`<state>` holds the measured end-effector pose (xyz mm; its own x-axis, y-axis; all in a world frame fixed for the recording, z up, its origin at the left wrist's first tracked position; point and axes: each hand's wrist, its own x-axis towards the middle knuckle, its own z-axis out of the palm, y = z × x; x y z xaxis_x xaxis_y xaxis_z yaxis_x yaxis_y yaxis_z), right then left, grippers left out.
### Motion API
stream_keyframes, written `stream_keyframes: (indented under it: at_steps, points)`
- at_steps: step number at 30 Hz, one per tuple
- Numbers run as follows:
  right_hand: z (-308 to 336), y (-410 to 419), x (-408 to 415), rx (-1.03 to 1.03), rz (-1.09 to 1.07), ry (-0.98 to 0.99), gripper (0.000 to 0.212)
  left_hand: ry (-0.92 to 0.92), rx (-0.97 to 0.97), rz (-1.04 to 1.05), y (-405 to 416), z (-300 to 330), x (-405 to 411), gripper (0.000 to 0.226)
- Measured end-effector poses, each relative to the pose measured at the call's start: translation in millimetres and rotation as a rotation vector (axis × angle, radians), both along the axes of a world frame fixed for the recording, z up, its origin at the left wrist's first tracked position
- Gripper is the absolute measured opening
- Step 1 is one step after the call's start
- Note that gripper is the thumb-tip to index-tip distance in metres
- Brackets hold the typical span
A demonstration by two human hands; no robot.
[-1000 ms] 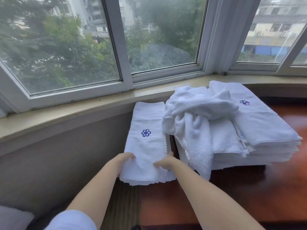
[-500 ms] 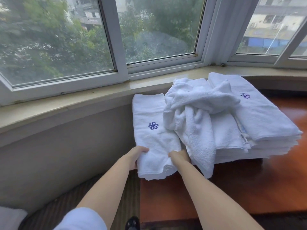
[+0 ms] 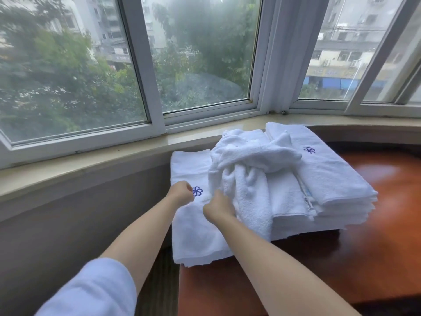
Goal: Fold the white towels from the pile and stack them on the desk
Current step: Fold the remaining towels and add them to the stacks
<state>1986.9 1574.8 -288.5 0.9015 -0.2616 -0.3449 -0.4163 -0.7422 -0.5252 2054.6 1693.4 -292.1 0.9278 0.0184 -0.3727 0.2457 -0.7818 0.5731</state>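
Both hands have left the folded towel [image 3: 193,229]: left hand [image 3: 181,193] curls empty above it, right hand [image 3: 218,207] grips the crumpled towel [image 3: 248,179] just beyond.

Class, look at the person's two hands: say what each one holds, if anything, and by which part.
The left hand is curled over the folded towel, holding nothing. The right hand reaches the crumpled towel; whether its fingers grip it cannot be told.
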Motion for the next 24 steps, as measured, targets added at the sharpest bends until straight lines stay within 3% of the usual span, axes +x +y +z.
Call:
stream_keyframes:
  at_steps: [2, 5, 10, 12, 13, 15, 16, 18, 20, 24]
  points:
    - [22, -13, 9, -0.069, 0.017, -0.172, 0.036, 0.045, -0.145, -0.01, -12, 9, 5, 0.022]
    - [45, -41, 30, -0.149, -0.078, -0.345, 0.036, 0.076, -0.289, -0.01, -27, 16, 17, 0.043]
    - [60, -80, 65, -0.137, -0.197, -0.197, 0.079, 0.082, -0.457, -0.062, -45, 14, 48, 0.094]
    - [59, -92, 76, -0.105, -0.237, -0.162, 0.08, 0.167, -0.505, -0.053, -52, 7, 59, 0.097]
    - [57, -98, 80, -0.108, -0.242, -0.152, 0.076, 0.177, -0.496, -0.053, -56, 2, 64, 0.084]
    - [56, -111, 85, -0.115, -0.258, -0.169, 0.054, -0.001, -0.328, -0.091, -64, -1, 70, 0.033]
    - [58, -117, 85, -0.127, -0.281, -0.212, 0.042, -0.153, -0.249, -0.066, -67, 2, 72, 0.018]
    - [68, -126, 89, -0.13, -0.349, -0.359, 0.027, -0.43, -0.245, 0.062, -72, 22, 78, 0.022]
    - [87, -133, 95, -0.083, -0.42, -0.554, 0.021, -0.653, -0.383, 0.199, -80, 58, 88, 0.023]
    - [136, -149, 106, 0.116, -0.523, -1.021, 0.017, -0.869, -0.556, 0.241, -116, 131, 98, 0.017]
